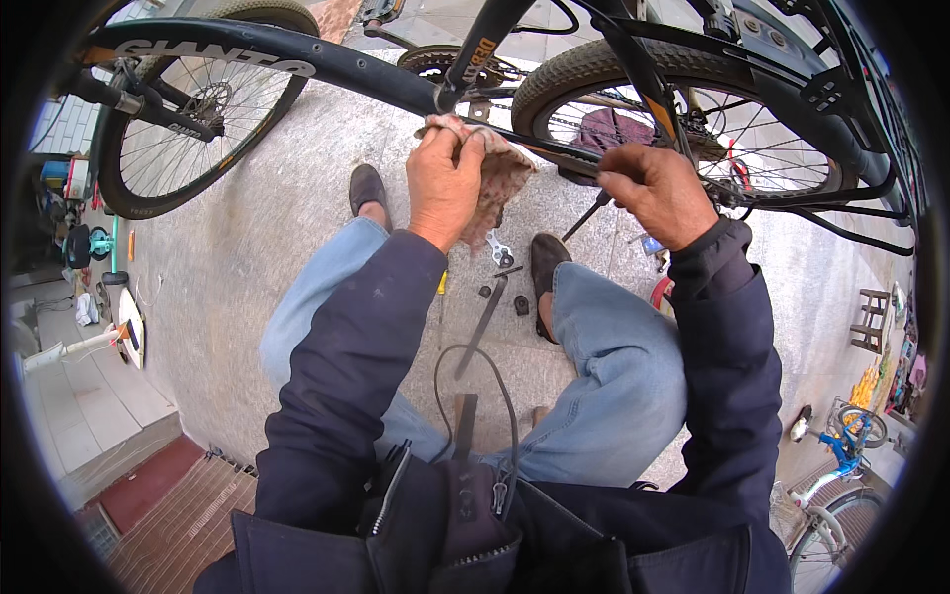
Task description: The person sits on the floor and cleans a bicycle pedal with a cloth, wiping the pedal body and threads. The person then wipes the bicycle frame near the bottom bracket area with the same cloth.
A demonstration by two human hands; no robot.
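Observation:
A black Giant bicycle stands across the top of the head view, its down tube (356, 70) running toward the cranks. My left hand (445, 182) grips a red-and-pale patterned rag (499, 182) against the frame near the bottom of the seat tube (482, 48). My right hand (657, 185) is beside the rear wheel (542, 111), fingers curled with thumb toward the fingertips; whether it holds anything is unclear. Just below its fingers a dark rod with a black handle (586, 215) slants toward my shoe. A dark purple cloth (612, 130) shows behind the rear wheel's spokes.
On the paving between my feet lie a silver wrench-like tool (499, 249), small dark parts (521, 305) and a yellow-handled item (443, 282). A small wooden stool (870, 321) and a blue bicycle (842, 453) are at the right. Steps and a scooter (104, 241) are at the left.

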